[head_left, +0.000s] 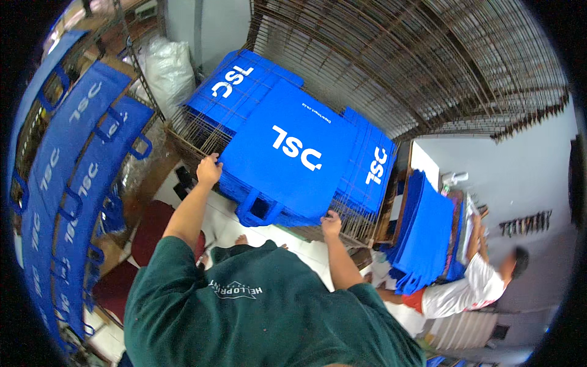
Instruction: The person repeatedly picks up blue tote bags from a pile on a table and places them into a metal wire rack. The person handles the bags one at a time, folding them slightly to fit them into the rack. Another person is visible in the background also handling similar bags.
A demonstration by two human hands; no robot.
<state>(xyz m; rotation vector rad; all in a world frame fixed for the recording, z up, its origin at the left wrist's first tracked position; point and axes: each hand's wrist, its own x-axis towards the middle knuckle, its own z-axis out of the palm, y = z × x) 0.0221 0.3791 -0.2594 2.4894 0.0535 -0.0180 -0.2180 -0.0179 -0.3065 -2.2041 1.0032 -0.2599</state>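
Note:
In front of me a flat blue fabric bag (263, 140) with white printing lies on top of a stack on a wire rack. At its near left corner my left hand (210, 170) is closed on the edge. My right hand (331, 224) pinches the near right corner. Between my hands a looped blue handle (260, 208) hangs over the front, with more bag layers beneath it. Another printed blue bag (214, 101) lies on the rack at the far left, partly under the middle one. A third bag (370, 162) lies at the right, also partly covered.
Raised rack grids (391, 55) arch over the far side. Rows of printed blue bags (67, 159) lie along the left. A clear plastic sack (168, 73) stands behind them. On the right, a blue pile (425, 226) sits beside a person in a white shirt (465, 287). A dark red chair (153, 229) stands left of me.

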